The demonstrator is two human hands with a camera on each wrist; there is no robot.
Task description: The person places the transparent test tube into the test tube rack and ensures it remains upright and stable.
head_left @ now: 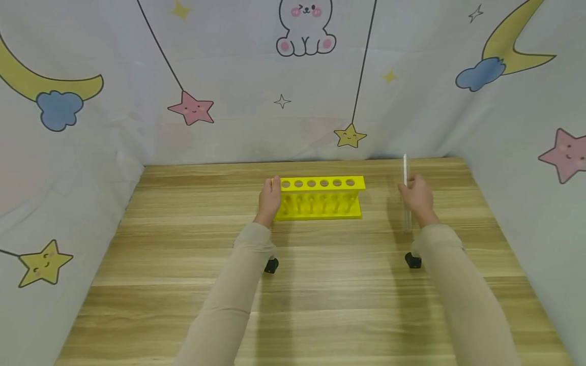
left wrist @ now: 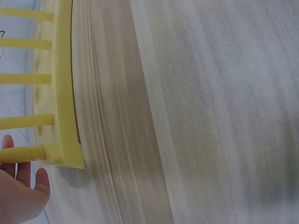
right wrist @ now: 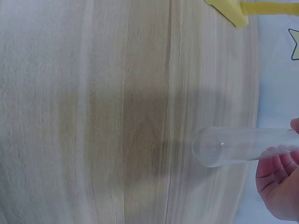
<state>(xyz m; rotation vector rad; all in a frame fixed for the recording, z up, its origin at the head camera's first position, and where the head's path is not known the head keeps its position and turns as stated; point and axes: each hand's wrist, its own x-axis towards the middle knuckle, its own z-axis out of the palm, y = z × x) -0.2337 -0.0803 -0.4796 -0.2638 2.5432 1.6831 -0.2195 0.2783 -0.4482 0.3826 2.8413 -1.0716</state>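
Note:
A yellow test tube rack [head_left: 320, 215] stands on the wooden table, with a row of round holes along its top shelf and several upright pegs below. My left hand [head_left: 269, 201] grips the rack's left end; in the left wrist view its fingers lie behind the end peg [left wrist: 21, 154]. To the right of the rack, my right hand [head_left: 417, 195] holds a clear glass test tube [head_left: 406, 218] upright between thumb and fingers. The tube's rounded bottom [right wrist: 210, 147] points down over the table in the right wrist view.
The wood-grain table [head_left: 329, 295] reaches back to a white cloth backdrop [head_left: 247, 61] printed with stars and moons, which also hangs along both sides. Black wrist cameras hang under both sleeves, the left one [head_left: 271, 266] in front of the rack.

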